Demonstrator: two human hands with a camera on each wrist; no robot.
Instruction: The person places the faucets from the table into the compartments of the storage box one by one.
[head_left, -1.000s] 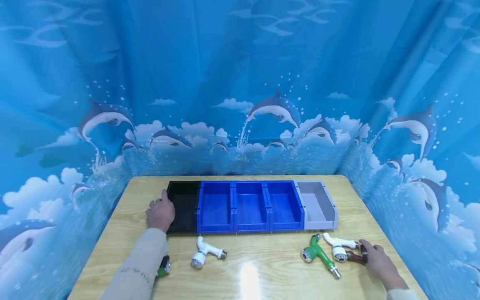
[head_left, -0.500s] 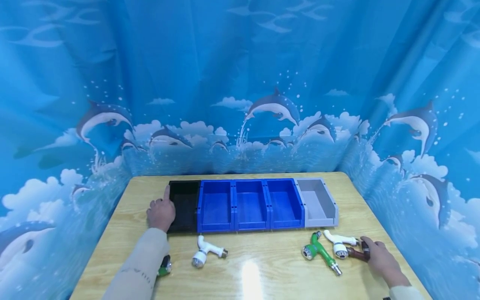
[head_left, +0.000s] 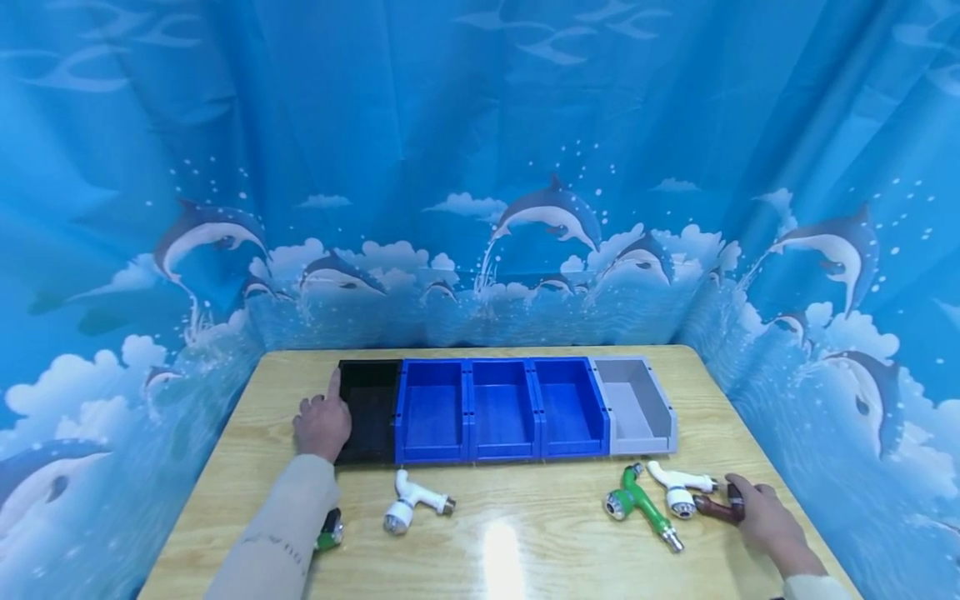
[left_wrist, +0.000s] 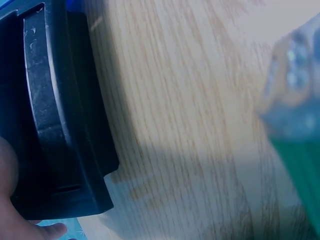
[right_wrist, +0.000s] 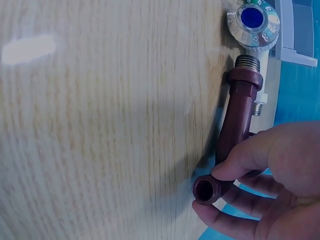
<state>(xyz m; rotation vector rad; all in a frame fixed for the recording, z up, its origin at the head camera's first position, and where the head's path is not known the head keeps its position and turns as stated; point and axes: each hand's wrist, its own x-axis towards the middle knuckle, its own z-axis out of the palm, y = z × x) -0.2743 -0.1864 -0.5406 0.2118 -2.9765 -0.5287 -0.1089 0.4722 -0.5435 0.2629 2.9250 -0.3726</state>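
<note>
In the head view my left hand (head_left: pixel 322 425) lies over the left wall of the black bin (head_left: pixel 370 412), its index finger straight along the rim. The left wrist view shows the thumb inside the black bin (left_wrist: pixel 50 100) and curled fingers outside the wall. At the right, my right hand (head_left: pixel 767 518) holds a dark brown tap (head_left: pixel 716 508). The right wrist view shows thumb and fingers pinching the brown tap (right_wrist: pixel 237 115) near its open end, its threaded end pointing away. Close by lie a white tap (head_left: pixel 681 492) and a green tap (head_left: pixel 641 508).
Three blue bins (head_left: pixel 502 412) and a grey bin (head_left: pixel 637 408) continue the row. Another white tap (head_left: pixel 412 502) lies before the bins. A green tap (head_left: pixel 328 532) is partly hidden by the left sleeve (head_left: pixel 277 529). A dolphin-print curtain (head_left: pixel 480 167) surrounds the wooden table (head_left: pixel 555 533).
My right hand has shifted slightly right, and the brown tap has moved a little with it. My left hand stays at the black bin.
</note>
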